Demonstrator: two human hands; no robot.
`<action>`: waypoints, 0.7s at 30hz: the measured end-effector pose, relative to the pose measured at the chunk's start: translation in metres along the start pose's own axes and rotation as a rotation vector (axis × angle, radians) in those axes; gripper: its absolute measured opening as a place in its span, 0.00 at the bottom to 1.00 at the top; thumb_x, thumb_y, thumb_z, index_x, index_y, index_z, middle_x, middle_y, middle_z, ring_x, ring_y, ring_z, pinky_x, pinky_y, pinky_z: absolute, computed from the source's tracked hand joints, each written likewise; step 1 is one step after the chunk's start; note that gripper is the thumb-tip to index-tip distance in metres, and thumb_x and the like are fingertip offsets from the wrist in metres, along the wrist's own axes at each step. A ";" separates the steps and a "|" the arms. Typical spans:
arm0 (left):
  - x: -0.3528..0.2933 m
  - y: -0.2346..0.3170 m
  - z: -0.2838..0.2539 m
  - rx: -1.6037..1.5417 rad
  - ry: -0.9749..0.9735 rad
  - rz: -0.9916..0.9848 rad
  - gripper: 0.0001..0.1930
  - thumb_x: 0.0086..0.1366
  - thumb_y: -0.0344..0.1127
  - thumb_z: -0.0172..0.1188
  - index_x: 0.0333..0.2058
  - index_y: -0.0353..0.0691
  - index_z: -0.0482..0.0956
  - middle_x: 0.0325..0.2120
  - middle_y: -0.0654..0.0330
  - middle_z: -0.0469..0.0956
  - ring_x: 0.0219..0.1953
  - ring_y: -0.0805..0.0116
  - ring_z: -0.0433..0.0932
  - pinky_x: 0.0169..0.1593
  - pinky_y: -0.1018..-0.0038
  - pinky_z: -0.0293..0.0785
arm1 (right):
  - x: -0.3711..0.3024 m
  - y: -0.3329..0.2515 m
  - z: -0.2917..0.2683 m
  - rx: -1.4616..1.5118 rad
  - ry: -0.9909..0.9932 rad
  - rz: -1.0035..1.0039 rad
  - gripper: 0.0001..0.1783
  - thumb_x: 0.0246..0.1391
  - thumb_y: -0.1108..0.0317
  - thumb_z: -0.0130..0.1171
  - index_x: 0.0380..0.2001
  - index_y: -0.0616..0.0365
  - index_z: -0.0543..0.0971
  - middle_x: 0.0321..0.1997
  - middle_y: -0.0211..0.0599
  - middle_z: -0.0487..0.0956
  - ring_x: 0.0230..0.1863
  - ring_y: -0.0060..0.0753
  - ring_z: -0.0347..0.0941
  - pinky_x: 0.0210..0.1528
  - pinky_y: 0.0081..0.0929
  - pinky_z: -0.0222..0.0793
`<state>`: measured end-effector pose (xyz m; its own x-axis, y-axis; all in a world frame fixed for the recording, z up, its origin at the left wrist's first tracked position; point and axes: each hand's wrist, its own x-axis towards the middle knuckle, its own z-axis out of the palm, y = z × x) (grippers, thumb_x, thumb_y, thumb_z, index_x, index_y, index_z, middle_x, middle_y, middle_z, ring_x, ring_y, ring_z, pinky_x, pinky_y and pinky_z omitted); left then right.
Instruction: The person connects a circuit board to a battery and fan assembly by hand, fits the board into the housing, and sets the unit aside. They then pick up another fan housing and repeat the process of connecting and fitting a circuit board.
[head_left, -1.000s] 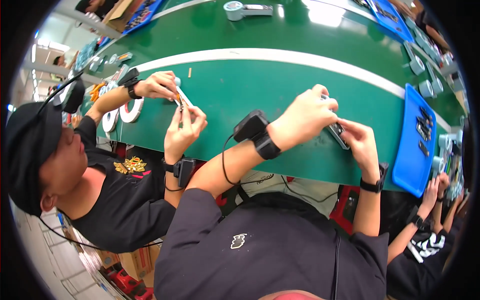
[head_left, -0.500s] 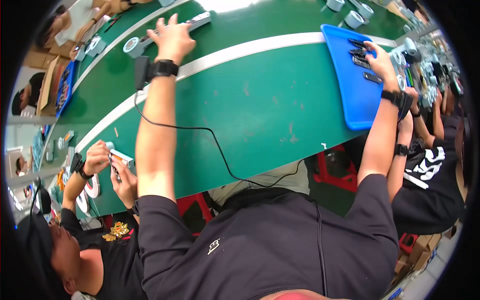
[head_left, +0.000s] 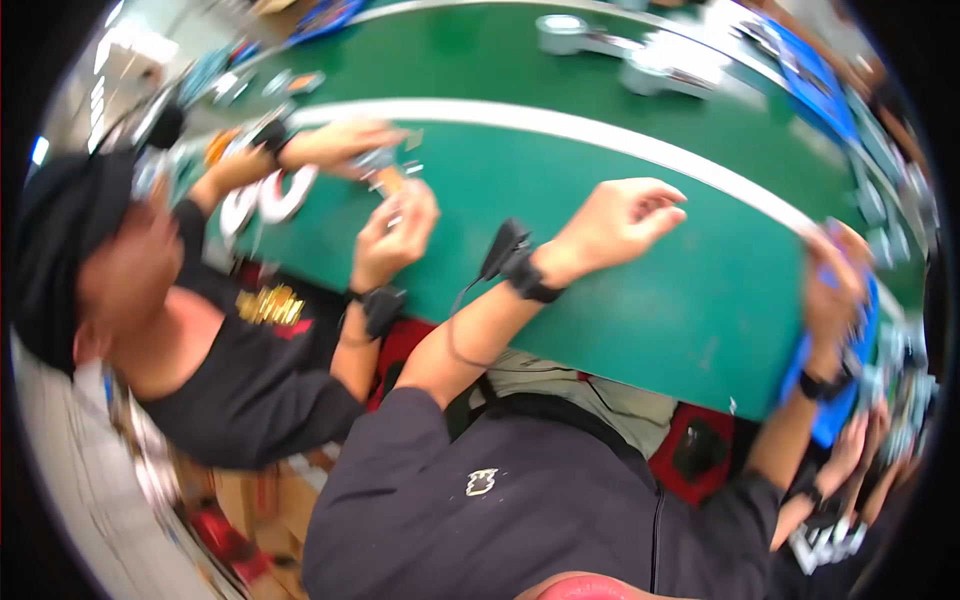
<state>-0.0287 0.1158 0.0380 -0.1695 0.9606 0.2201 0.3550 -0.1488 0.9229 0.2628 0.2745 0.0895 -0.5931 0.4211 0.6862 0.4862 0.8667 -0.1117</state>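
My left hand (head_left: 630, 222) hovers over the green tabletop (head_left: 560, 190), its fingers loosely curled with a gap between thumb and fingertips; nothing shows in it. A black wristband with a small black box and cable sits on that wrist. At the right, my right hand (head_left: 835, 285) is over the blue tray (head_left: 858, 385), smeared by motion. Its fingers and anything in them cannot be made out, and the hand and arm hide much of the tray. Beyond the white strip, pale-blue round-headed devices with handles (head_left: 562, 35) lie on the green belt.
On my left a co-worker in a black cap and shirt (head_left: 240, 350) holds a small pale part (head_left: 388, 178) in both hands. White rings (head_left: 285, 195) lie beside that person. Another blue tray (head_left: 815, 80) stands at the far right. Other people's hands (head_left: 850, 450) show at lower right.
The view has swung to the left. My left hand has come away from the handled device on the belt and back over the near tabletop. My right hand remains by the tray, now blurred.
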 end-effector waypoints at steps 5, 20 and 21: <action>-0.002 0.009 0.021 -0.982 -0.118 -0.321 0.16 0.76 0.34 0.54 0.58 0.35 0.73 0.54 0.53 0.79 0.53 0.67 0.79 0.56 0.68 0.77 | 0.016 -0.116 0.049 0.361 -0.116 -0.474 0.14 0.40 0.71 0.68 0.35 0.57 0.83 0.44 0.38 0.81 0.50 0.41 0.77 0.57 0.44 0.74; -0.024 0.019 0.065 -0.091 0.069 -0.021 0.19 0.64 0.19 0.66 0.25 0.40 0.62 0.27 0.67 0.72 0.25 0.80 0.66 0.29 0.81 0.65 | -0.020 0.019 -0.049 0.326 -0.502 0.349 0.13 0.57 0.64 0.66 0.40 0.61 0.84 0.35 0.44 0.84 0.39 0.42 0.81 0.43 0.33 0.77; -0.028 0.027 0.079 -0.074 0.059 0.028 0.21 0.63 0.21 0.68 0.23 0.40 0.61 0.25 0.67 0.68 0.25 0.79 0.62 0.28 0.79 0.61 | -0.020 0.024 -0.051 0.398 -0.564 0.426 0.13 0.57 0.63 0.66 0.40 0.62 0.84 0.34 0.45 0.84 0.36 0.41 0.81 0.42 0.33 0.77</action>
<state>0.0584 0.1030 0.0321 -0.2155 0.9406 0.2624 0.2914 -0.1945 0.9366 0.3193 0.2730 0.1100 -0.6944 0.7158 0.0736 0.5416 0.5873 -0.6015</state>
